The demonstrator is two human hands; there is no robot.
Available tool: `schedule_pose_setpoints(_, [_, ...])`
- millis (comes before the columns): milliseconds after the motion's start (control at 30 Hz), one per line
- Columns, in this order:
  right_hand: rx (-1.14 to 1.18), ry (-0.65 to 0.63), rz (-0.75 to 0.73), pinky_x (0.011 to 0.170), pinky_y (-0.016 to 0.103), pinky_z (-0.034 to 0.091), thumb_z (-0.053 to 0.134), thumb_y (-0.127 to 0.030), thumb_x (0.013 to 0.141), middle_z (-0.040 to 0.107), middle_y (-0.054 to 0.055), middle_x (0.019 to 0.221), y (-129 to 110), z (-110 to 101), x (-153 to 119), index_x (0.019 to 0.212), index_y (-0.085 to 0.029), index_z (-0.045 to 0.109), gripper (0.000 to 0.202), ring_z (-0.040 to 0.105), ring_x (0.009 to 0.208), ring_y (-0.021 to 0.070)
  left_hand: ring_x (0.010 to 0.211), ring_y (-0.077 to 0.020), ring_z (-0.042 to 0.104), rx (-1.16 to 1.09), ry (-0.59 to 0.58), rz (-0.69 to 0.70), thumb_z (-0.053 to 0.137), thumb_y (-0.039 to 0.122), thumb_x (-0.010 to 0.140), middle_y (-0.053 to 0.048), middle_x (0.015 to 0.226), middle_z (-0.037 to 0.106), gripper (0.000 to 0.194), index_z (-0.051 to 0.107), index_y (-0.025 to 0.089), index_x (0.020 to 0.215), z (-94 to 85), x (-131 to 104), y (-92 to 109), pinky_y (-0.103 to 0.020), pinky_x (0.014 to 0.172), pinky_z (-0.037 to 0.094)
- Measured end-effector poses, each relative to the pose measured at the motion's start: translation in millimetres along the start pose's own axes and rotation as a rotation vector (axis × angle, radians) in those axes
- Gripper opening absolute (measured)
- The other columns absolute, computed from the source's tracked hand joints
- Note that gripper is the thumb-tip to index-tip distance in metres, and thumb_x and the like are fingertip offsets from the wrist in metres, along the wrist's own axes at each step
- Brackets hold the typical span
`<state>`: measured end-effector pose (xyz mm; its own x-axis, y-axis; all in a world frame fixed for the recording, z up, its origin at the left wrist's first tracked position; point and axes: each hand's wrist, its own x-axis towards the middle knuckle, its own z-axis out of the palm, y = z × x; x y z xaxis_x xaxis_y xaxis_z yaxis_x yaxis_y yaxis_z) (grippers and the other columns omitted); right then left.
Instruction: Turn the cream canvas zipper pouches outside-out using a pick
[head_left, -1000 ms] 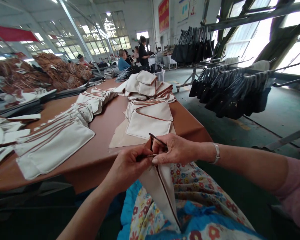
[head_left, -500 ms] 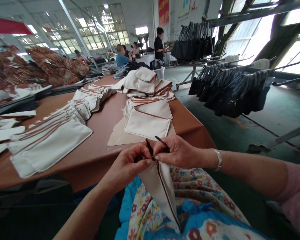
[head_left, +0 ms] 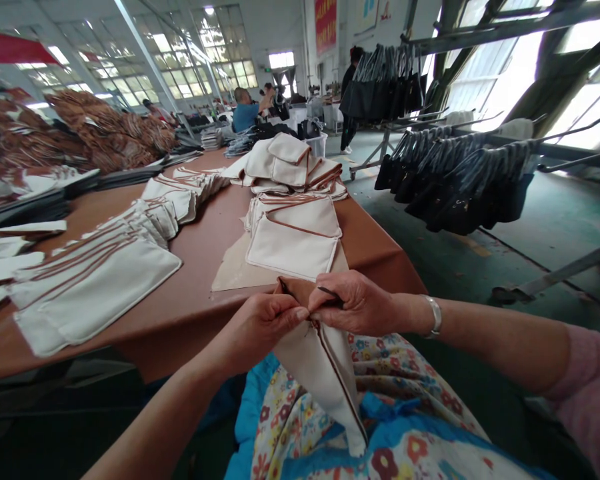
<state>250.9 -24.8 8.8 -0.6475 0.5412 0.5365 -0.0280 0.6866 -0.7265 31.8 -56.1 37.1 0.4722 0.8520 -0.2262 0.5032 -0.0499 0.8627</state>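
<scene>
Above my lap hangs a white bag piece with brown edging, its pointed end down on the floral apron. My left hand is closed, thumb and fingers pinching the top edge of this piece. Right beside it, my right hand is closed as well, its fingertips meeting the left fingertips at the brown edge. From between the right fingers sticks out a thin dark tool; its kind and its tip are hidden. A brown flap of the piece stands up behind the hands.
On the brown-covered table, a stack of white bag pieces lies ahead, with a row of them fanned out at the left. Racks of black bags stand at the right. Several people are farther back, one in blue.
My fingertips have drawn closer together at the edge, and the dark tool lies lower in my right hand. More of the brown flap shows. A person behind has moved right, behind the rack.
</scene>
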Motion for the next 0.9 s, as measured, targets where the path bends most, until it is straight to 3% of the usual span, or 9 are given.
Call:
schedule_pose_setpoints(67, [0.112, -0.062, 0.101, 0.063, 0.022, 0.041, 0.066, -0.017, 0.083, 0.058, 0.001, 0.074, 1.0, -4.6, -0.7, 0.083, -0.011, 0.062, 0.006, 0.051, 0.066, 0.0102, 0.060, -0.0095, 0.040, 0.076, -0.023, -0.009, 0.053, 0.049, 0.093, 0.003, 0.068, 0.046, 0.040, 0.061, 0.012, 0.076, 0.7, -0.8, 2.1, -0.019, 0.050, 0.029])
schedule_pose_setpoints(133, [0.238, -0.133, 0.252, 0.061, 0.021, 0.040, 0.067, -0.029, 0.086, 0.057, 0.000, 0.075, 2.4, -11.4, 1.0, 0.090, -0.010, 0.062, 0.020, 0.048, 0.065, 0.0095, 0.060, -0.0097, 0.042, 0.145, -0.008, 0.008, 0.053, 0.043, 0.093, 0.003, 0.069, 0.048, 0.034, 0.061, 0.014, 0.077, 1.9, -1.3, 5.8, -0.019, 0.050, 0.029])
schedule_pose_setpoints(267, [0.310, -0.270, 0.442, 0.058, 0.021, 0.035, 0.052, -0.043, 0.095, 0.051, -0.001, 0.072, 4.8, -24.6, 10.9, 0.089, -0.009, 0.062, 0.036, 0.042, 0.063, 0.0085, 0.063, -0.0096, 0.044, 0.268, 0.087, 0.128, 0.055, 0.027, 0.091, 0.003, 0.069, 0.049, 0.025, 0.054, 0.015, 0.069, 4.5, -1.1, 12.3, -0.019, 0.055, 0.033])
schedule_pose_setpoints(400, [0.188, -0.399, 0.382, 0.061, 0.021, 0.037, 0.060, -0.030, 0.089, 0.054, -0.001, 0.073, 2.9, -28.0, 19.8, 0.085, -0.008, 0.064, 0.022, 0.044, 0.066, 0.0089, 0.066, -0.0105, 0.046, 0.356, 0.142, 0.201, 0.054, 0.021, 0.091, 0.003, 0.072, 0.053, 0.020, 0.055, 0.016, 0.071, 7.4, -1.4, 12.1, -0.020, 0.060, 0.036])
schedule_pose_setpoints(567, [0.105, -0.363, 0.230, 0.060, 0.019, 0.037, 0.060, -0.023, 0.086, 0.053, -0.001, 0.072, 4.8, -20.0, 17.5, 0.080, -0.010, 0.060, 0.015, 0.043, 0.064, 0.0083, 0.067, -0.0108, 0.044, 0.283, 0.128, 0.207, 0.053, 0.024, 0.093, 0.002, 0.073, 0.051, 0.022, 0.054, 0.016, 0.073, 10.4, -2.8, 6.1, -0.021, 0.060, 0.035])
schedule_pose_setpoints(733, [0.198, -0.315, 0.266, 0.055, 0.018, 0.035, 0.061, -0.024, 0.085, 0.053, -0.001, 0.069, 11.7, -15.3, 8.9, 0.079, -0.009, 0.060, 0.016, 0.043, 0.061, 0.0078, 0.067, -0.0110, 0.043, -0.058, -0.086, 0.042, 0.062, 0.039, 0.089, 0.002, 0.076, 0.049, 0.026, 0.060, 0.013, 0.083, -1.1, -0.6, -7.4, -0.020, 0.057, 0.034])
schedule_pose_setpoints(900, [0.193, -0.248, 0.276, 0.054, 0.018, 0.033, 0.063, -0.025, 0.085, 0.052, -0.002, 0.066, 8.5, -23.4, 4.0, 0.078, -0.010, 0.060, 0.017, 0.040, 0.059, 0.0071, 0.071, -0.0133, 0.048, -0.063, -0.244, -0.030, 0.074, 0.041, 0.078, 0.001, 0.077, 0.055, 0.031, 0.067, 0.012, 0.085, -31.0, -7.1, -26.0, -0.020, 0.060, 0.038])
